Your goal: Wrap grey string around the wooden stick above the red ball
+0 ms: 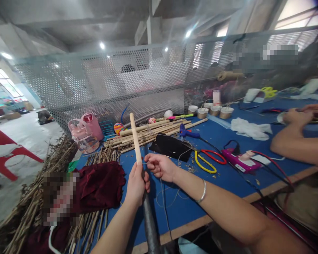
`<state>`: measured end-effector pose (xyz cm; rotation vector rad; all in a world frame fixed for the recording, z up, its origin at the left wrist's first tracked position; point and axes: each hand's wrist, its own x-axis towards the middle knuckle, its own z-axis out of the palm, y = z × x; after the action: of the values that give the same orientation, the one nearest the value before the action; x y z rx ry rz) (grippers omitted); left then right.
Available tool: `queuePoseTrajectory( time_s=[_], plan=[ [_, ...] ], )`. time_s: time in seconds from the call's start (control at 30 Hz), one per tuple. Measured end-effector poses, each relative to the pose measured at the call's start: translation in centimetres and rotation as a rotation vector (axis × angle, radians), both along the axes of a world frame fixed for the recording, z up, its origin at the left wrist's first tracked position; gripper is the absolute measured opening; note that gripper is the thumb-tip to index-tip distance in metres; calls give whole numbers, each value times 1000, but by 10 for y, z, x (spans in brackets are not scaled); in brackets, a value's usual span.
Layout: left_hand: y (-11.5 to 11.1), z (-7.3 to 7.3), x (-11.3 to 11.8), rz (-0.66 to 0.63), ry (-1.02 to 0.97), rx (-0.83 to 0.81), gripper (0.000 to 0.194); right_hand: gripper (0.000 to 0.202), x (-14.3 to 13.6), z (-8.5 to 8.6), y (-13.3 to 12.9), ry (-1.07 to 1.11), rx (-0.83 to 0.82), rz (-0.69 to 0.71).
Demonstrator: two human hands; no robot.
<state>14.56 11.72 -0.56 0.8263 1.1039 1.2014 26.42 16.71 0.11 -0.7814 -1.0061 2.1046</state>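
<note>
My left hand [135, 181] is closed around a pale wooden stick [135, 137], which stands nearly upright and leans slightly left. Below the hand, a dark grey tube-like length [149, 218] runs down to the bottom edge; whether it is one piece with the stick is hidden by my fingers. Just right of the stick, my right hand [160, 167] pinches a thin grey cord [163, 201], part of which stretches to the stick. The rest of it hangs down and loops over the blue table [137, 233]. A silver bangle [202, 190] circles my right wrist.
Scissors [206, 160], a blue glue gun [189, 132], a black sheet [171, 146] and a purple power strip [241, 160] lie rightward. Wooden sticks [159, 128] lie behind; dark red cloth [100, 185] and dry stalks [21, 211] are left. Another person's hands [299, 114] work at far right.
</note>
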Motion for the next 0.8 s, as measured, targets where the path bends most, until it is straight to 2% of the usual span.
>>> queuePoseTrajectory(
  time_s=[0.17,0.3,0.37,0.47,0.6,0.8],
  plan=[
    [-1,6,-2,-40,-268,-72,45,29,1,-4,2,-258,326,-82],
    [-2,10,-4,-123,-388,-27,49,29,2,-4,4,-307,416,-83],
    [-2,10,-5,-133,-398,-30,44,28,4,-1,5,-302,460,-103],
    [-1,7,-6,-122,-351,-36,29,27,8,2,7,-313,530,-148],
    [0,1,-4,-57,-246,5,27,27,11,3,9,-343,543,-174],
    [0,2,-2,30,-192,-6,28,27,12,2,10,-318,451,-122]
  ],
)
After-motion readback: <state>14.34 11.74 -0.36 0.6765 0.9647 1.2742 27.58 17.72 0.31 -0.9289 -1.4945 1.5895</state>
